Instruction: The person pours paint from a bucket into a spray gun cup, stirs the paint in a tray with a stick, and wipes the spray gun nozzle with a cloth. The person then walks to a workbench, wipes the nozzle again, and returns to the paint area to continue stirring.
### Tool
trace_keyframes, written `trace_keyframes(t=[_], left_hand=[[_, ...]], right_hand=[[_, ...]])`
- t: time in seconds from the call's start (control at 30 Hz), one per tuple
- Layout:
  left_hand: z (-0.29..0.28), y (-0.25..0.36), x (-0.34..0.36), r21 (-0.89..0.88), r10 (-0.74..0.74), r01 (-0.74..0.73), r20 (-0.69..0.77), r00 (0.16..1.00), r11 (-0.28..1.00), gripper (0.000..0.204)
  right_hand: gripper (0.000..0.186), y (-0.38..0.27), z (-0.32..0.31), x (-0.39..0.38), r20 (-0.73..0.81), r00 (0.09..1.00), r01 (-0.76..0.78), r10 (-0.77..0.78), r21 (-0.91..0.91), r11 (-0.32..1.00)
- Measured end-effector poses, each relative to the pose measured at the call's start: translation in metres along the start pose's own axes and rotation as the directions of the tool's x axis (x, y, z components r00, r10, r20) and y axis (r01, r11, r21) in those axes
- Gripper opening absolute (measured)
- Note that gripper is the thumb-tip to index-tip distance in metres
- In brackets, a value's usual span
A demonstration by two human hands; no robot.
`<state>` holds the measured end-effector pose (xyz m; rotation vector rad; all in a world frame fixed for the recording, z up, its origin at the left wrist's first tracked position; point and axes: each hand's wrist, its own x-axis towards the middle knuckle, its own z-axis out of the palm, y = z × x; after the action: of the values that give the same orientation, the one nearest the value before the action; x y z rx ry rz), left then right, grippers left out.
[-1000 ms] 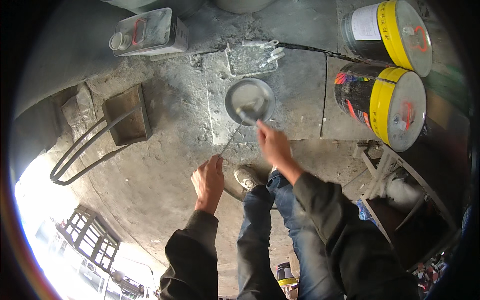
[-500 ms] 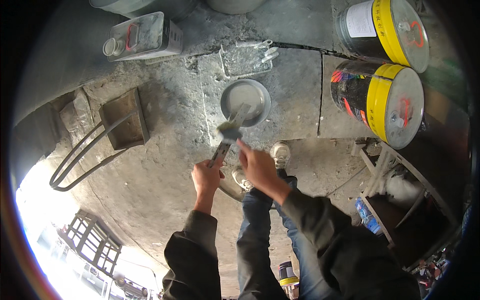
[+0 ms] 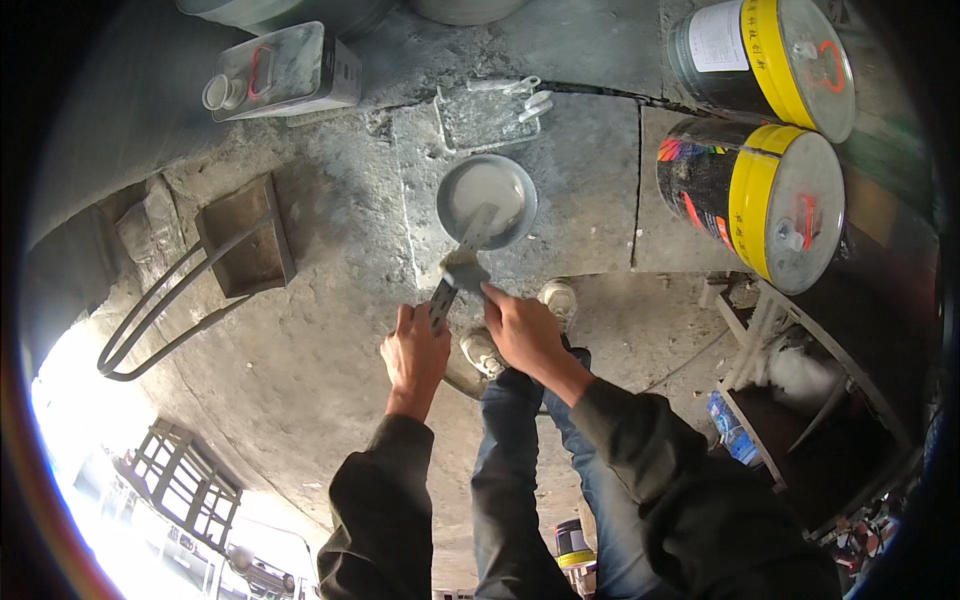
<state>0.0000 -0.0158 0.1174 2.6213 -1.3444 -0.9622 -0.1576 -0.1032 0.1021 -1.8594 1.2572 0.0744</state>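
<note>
My left hand [image 3: 415, 350] is wrapped round the near end of a long flat metal strip [image 3: 441, 303] with slots in it. The strip slopes away from me, and its far end reaches into a round grey bowl [image 3: 447, 225] holding a pale grey liquid [image 3: 478, 192]. In my right hand [image 3: 525, 335] is a brush [image 3: 467, 274], its grey body and pale bristly edge lying across the middle of the strip, just short of the bowl's near rim. My right fingers hide its handle.
Beyond the bowl lies a crusted tray [image 3: 458, 135] with small white-handled tools [image 3: 538, 107]. A rectangular can [image 3: 280, 75] stands at the far left, above a long-handled metal pan [image 3: 243, 250]. Two yellow-banded drums [image 3: 755, 200] are at right. My shoes [image 3: 484, 353] are below the bowl.
The brush has shifted slightly toward me along the strip, and my right hand has moved a little with it. My left hand keeps its hold, and the strip still reaches into the bowl.
</note>
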Motion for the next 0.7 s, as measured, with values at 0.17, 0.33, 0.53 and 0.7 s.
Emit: trace_keyframes(t=[0.17, 0.33, 0.53, 0.7], left_hand=[[-0.003, -0.001, 0.004, -0.232, -0.06, 0.068, 0.039, 0.997, 0.97, 0.032], [0.004, -0.006, 0.003, -0.394, -0.384, 0.451, 0.24, 0.892, 0.801, 0.033], [0.006, 0.004, 0.0, -0.332, -0.326, 0.375, 0.193, 0.925, 0.866, 0.031], [0.018, -0.005, -0.001, -0.35, -0.354, 0.463, 0.332, 0.874, 0.815, 0.031]], right_hand=[[0.03, 0.069, 0.025, 0.078, -0.32, 0.943, -0.11, 0.089, -0.049, 0.993], [0.03, -0.008, 0.001, -0.009, -0.013, 0.998, -0.059, 0.061, 0.135, 0.989], [0.033, 0.051, 0.011, 0.068, -0.184, 0.966, -0.163, 0.182, 0.112, 0.98], [0.034, 0.032, 0.029, 0.032, -0.149, 0.976, -0.106, 0.16, 0.318, 0.942]])
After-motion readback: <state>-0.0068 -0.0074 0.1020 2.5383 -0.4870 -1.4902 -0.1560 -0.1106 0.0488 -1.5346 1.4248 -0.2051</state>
